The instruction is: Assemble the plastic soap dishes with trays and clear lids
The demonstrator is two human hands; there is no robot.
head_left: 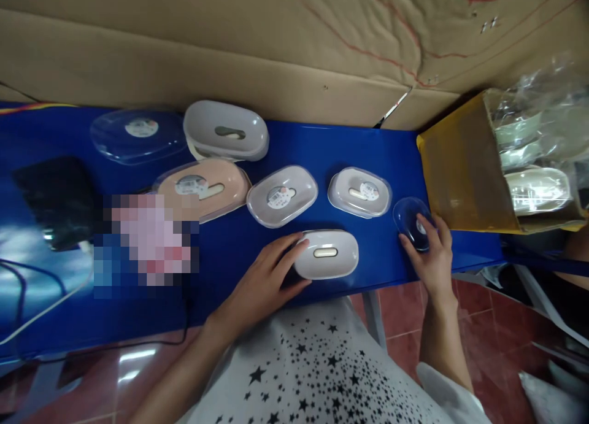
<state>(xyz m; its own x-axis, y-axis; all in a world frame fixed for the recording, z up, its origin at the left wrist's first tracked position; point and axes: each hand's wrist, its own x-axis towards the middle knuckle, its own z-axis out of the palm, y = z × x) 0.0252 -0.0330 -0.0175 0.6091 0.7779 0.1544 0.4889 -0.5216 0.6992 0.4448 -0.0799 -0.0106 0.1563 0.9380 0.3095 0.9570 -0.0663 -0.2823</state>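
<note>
In front of my body lies a pale grey oval plastic dish (343,264) with a small slot in its middle. My left hand (271,273) grips its left end, thumb on the near side and fingers on the far side. Off to the right, a clear oval plastic lid (405,212) with a round label sits on the table by the carton. My right hand (430,252) holds that lid by its right and near edges, with thumb and fingers bent around it. Part of the lid is hidden under the fingers.
Behind stand lidded grey dishes (301,188) (343,188), a pink one (230,194), an uncovered grey one (197,120) and another clear lid (119,142). An open carton (469,172) holds wrapped dishes at right. A black object (55,197) and cables lie left on the blue table (304,142).
</note>
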